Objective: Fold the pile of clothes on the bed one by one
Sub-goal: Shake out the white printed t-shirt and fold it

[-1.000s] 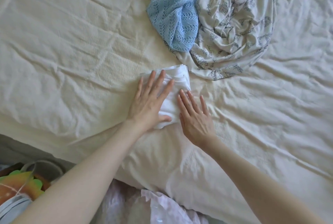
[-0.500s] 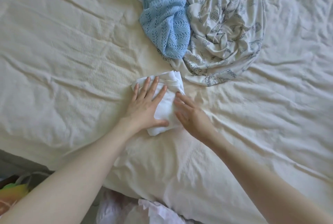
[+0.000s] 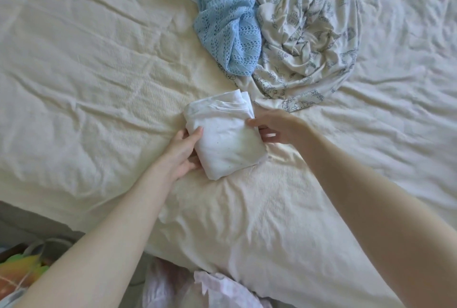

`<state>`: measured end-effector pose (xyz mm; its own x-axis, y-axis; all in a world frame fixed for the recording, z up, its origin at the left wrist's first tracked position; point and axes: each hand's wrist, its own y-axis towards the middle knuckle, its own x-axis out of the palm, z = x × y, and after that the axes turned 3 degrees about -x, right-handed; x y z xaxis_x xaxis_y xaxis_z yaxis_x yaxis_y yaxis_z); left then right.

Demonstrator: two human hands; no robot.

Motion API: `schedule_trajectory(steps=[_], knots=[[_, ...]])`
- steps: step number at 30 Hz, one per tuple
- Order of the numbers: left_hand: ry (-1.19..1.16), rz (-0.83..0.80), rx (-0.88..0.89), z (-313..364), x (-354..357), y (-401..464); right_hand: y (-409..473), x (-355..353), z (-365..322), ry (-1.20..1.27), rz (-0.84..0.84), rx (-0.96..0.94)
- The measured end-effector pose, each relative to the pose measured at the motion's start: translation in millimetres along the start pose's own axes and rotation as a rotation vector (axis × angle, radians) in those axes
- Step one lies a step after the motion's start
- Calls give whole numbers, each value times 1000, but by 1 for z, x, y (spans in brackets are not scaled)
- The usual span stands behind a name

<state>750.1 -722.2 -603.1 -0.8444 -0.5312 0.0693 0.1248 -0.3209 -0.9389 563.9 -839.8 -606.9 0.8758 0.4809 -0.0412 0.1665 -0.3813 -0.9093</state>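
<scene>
Left hand (image 3: 181, 149) grips left edge of folded white garment (image 3: 223, 134), thumb on top, fingers tucked beneath. Right hand (image 3: 277, 127) pinches garment's right edge, thumb above, fingers curled below. Garment: compact rectangular bundle, resting on cream bed sheet (image 3: 86, 85) near bed's front edge. Just beyond it: unfolded pile, blue knit garment (image 3: 226, 28) touching patterned white garment (image 3: 304, 30).

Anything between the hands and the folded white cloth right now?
Nothing visible. The left hand grips the small folded white cloth at its left edge, the right hand holds its right edge. The crumpled blue knit garment and printed white garment lie beyond it on the cream bedsheet, clear of both.
</scene>
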Motion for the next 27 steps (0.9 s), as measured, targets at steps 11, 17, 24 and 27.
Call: schedule_trajectory(steps=[11,17,24,27], knots=[[78,-62,200,-2,-33,-100,-113,18,20,179,-117,-55],[241,-164,246,-13,-50,-177,-210,39,69,323,-21,-145],[475,-355,348,-25,-22,-243,-313,35,131,548,153,-274],[571,-445,396,-33,9,-271,-357,24,154,625,247,-316]])
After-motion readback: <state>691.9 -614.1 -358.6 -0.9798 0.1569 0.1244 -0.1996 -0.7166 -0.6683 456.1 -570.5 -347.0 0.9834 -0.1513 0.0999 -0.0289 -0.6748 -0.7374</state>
